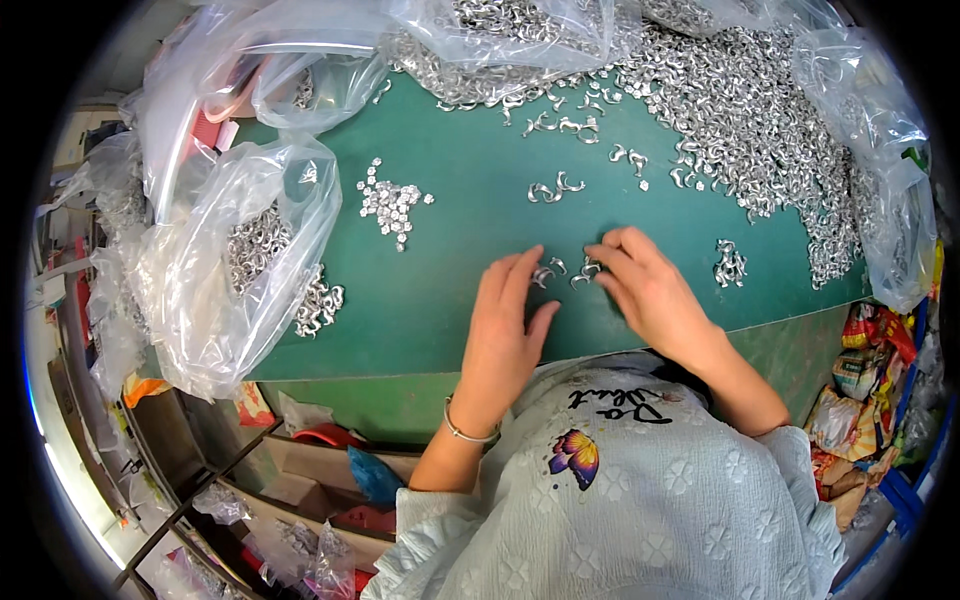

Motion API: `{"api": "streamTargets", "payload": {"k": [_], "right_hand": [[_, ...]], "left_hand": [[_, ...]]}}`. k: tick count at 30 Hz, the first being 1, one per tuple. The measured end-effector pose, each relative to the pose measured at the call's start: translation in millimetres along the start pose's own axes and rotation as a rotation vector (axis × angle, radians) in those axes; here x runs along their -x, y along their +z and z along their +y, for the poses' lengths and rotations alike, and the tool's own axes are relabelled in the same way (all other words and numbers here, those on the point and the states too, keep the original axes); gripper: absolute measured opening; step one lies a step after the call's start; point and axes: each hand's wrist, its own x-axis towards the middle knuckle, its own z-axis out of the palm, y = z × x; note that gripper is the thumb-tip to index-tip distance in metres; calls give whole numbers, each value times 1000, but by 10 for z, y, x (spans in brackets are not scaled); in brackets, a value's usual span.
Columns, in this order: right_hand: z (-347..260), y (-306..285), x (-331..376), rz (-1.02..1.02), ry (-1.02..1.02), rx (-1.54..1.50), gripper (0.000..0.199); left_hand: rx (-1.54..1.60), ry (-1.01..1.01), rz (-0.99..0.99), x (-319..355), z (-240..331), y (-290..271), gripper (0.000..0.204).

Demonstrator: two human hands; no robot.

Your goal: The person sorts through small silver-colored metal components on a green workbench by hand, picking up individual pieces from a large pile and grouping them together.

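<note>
– How far?
– Few groups point(390, 205) lie apart; much of the heap point(740, 115) is left, I think.
– The pieces point(541, 277)?
– Between left hand point(505, 315) and right hand point(655, 290), both half open; whether pinched, I cannot tell.

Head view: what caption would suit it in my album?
Left hand and right hand either side of a few small curved metal pieces on a green table, a big shiny heap beyond.

Wearing a pale blue-gray top point(640, 500) with crinkly cloth and puffy flower shapes point(657, 550). Showing a butterfly picture point(576, 458) in yellow, orange and purple, beside curly black letters point(632, 408). Wearing short sleeves point(432, 515) with a frilly edge, and a thin silver bracelet point(470, 437) just behind the left hand point(503, 335).
</note>
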Motion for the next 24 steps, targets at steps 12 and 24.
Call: {"api": "streamTargets", "payload": {"k": [12, 24], "right_hand": [[136, -53, -321, 74, 31, -141, 27], [180, -102, -459, 11, 56, -135, 33]], "left_hand": [[-280, 194, -52, -106, 106, 267, 46], [-193, 127, -26, -174, -20, -81, 41]]}}
